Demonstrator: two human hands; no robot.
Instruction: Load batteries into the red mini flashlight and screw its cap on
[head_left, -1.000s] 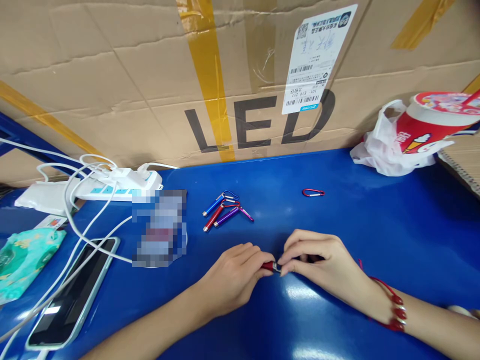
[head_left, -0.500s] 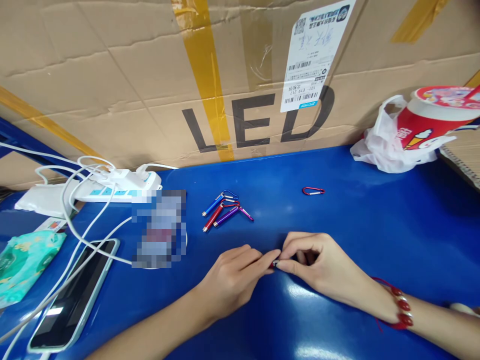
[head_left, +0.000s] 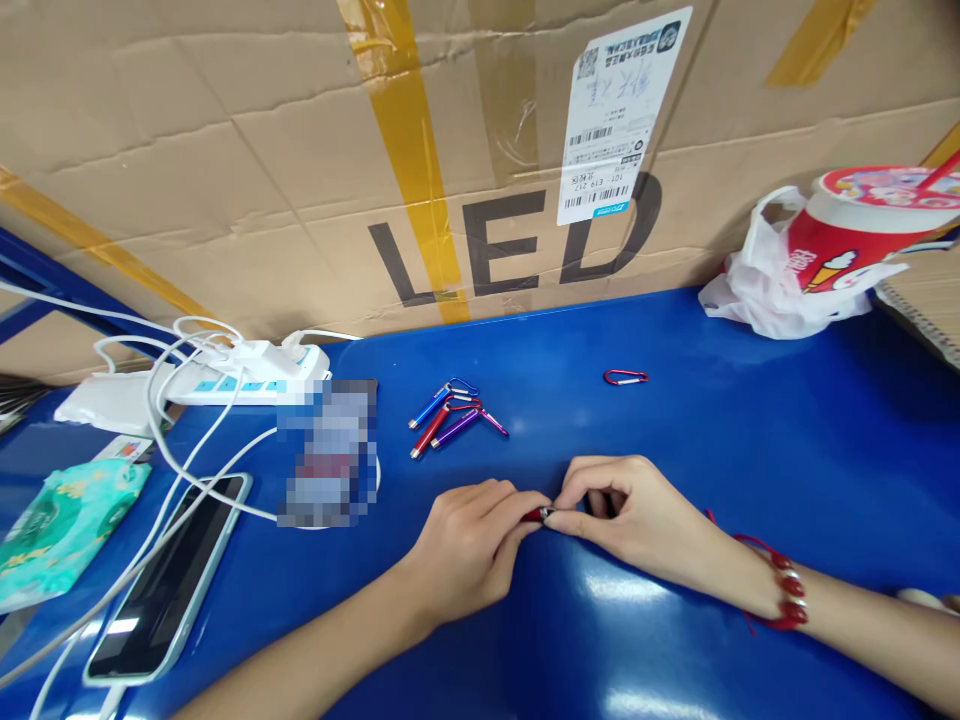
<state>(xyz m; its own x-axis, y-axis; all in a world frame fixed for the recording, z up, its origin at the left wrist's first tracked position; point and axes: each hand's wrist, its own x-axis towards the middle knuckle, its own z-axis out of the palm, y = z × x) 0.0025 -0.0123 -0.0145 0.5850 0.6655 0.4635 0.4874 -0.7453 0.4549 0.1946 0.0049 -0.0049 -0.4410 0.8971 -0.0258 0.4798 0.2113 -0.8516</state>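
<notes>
Fingers [head_left: 517, 505] of the left hand [head_left: 469, 545] pinch the red end of a small red keychain pen [head_left: 541, 514], while the right hand [head_left: 637, 515] closes its fingertips on the silver end, so both hands grip the same piece low over the blue surface [head_left: 750, 440]. Only a short stretch of the pen shows between the two hands. A red bead bracelet [head_left: 784, 600] circles the right wrist. Farther back lie three finished pens [head_left: 450, 418], blue, red and purple, bunched with their clips touching, and a loose red carabiner [head_left: 625, 377] well apart to their right. A phone [head_left: 169, 590] on a white cable [head_left: 187, 470] rests at the left, near a power strip [head_left: 247, 375]. A cardboard box [head_left: 300, 180] marked LED stands behind.
</notes>
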